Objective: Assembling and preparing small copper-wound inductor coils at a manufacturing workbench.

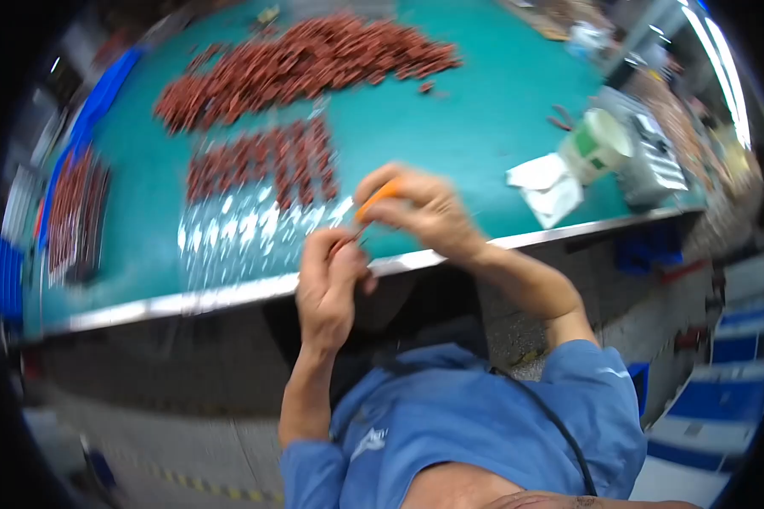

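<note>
Close together over the front edge of the green table (492, 102), my two hands meet in front of me. My right hand (433, 212) is closed around a tool with an orange handle (377, 200); its tip, too blurred to name, points down at my left fingers. Pinched in my left hand (325, 284) is a small reddish-brown piece (345, 246), partly hidden by the fingers. Left of my hands lies a clear plastic tray (221, 242). Rows of similar reddish-brown pieces (259, 159) fill its far part.
A large heap of reddish-brown pieces (306, 68) spreads across the back. More filled trays (76, 216) stand at the left beside a blue edge strip (93, 106). On the right are a white-green cup (598, 146), white paper (547, 185) and a grey bag (649, 161).
</note>
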Demonstrator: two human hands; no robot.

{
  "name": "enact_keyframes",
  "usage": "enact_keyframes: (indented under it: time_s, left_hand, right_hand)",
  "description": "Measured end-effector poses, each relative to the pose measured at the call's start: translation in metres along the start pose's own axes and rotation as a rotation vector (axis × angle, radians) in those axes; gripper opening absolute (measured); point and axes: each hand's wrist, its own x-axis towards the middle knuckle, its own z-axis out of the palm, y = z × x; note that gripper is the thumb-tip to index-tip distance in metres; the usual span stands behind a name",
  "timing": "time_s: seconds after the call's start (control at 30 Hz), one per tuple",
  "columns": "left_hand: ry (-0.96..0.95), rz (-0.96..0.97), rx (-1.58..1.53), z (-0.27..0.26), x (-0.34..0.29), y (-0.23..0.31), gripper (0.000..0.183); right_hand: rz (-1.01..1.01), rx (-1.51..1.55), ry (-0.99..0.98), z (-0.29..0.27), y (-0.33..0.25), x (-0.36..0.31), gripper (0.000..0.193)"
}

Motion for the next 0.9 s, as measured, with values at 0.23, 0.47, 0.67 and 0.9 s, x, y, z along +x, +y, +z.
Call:
enact_keyframes:
  time_s: [0.23,0.47,0.67,0.9]
  left_hand:
    - [-0.019,0.145,-0.015,0.017,0.001,0.002,0.009]
    - [-0.004,0.057,-0.093,0.014,0.003,-0.001,0.007]
    - [0.093,0.049,-0.094,0.010,-0.004,0.008,0.009]
    - [-0.118,0.098,-0.109,0.004,0.015,-0.001,0.024]
  right_hand:
    - [0.209,0.590,-0.039,0.003,0.019,-0.008,0.020]
    - [-0.122,0.073,0.059,0.006,0.015,-0.020,0.021]
    - [0.059,0.304,0.159,0.019,0.023,-0.026,0.025]
    - [0.205,0.284,0.113,0.007,0.025,-0.028,0.029]
